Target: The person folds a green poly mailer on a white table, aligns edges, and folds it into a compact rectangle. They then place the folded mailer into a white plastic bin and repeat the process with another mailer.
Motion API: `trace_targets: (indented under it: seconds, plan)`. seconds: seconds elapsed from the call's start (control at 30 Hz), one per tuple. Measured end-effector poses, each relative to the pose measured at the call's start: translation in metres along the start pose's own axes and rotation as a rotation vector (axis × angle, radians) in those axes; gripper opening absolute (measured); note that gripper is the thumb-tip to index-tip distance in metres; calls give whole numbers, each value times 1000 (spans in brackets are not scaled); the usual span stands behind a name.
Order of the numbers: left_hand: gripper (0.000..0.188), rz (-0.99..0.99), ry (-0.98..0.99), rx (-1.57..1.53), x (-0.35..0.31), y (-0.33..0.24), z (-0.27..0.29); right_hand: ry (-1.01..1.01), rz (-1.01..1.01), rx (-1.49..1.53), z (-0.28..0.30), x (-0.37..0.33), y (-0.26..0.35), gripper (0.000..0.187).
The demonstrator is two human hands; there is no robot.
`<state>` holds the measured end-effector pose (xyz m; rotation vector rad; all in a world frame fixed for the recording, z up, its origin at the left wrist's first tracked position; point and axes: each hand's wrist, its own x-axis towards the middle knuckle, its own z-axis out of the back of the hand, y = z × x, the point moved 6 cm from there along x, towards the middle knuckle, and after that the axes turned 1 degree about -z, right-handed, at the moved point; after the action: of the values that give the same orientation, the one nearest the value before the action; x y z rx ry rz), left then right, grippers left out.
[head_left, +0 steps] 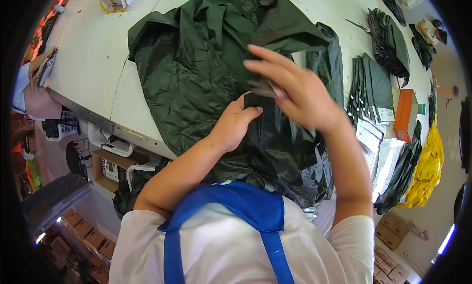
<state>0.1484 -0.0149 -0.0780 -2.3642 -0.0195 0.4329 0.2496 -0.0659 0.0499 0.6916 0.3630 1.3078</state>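
Observation:
A large dark green sheet of thin, shiny fabric, like a rain garment (182, 77), lies crumpled over the table in front of me. My left hand (234, 120) is closed on a dark edge of it, thumb on top. Just to the right and above, my right hand (300, 89) is blurred by motion, with two fingers stretched out. At its lower fingers shows a small, smeared, metallic-looking thing (263, 89), whose kind I cannot make out. Darker folds of the fabric hang toward my blue apron (226, 198).
On the right of the pale table (93, 53) lie folded dark green packets (376, 87), an orange box (404, 115) and a yellow bundle (427, 171). Another person (42, 92) stands at the left edge. Under the table are a cardboard box (113, 163) and white baskets.

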Motion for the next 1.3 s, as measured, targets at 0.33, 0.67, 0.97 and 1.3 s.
trace_targets:
  seconds: [0.33,0.67,0.97,1.3]
  plan:
    - [20,-82,84,-454,-7,0,6,334,-338,774,-30,2,-45,10]
    - [28,-297,167,504,14,-26,22,170,-179,382,-36,-11,-78,27]
    - [24,-101,-363,1447,99,-60,150,-188,-559,733,20,-48,-129,11]
    - [76,-234,-293,122,-37,-43,108,233,-286,626,-32,31,-56,31]
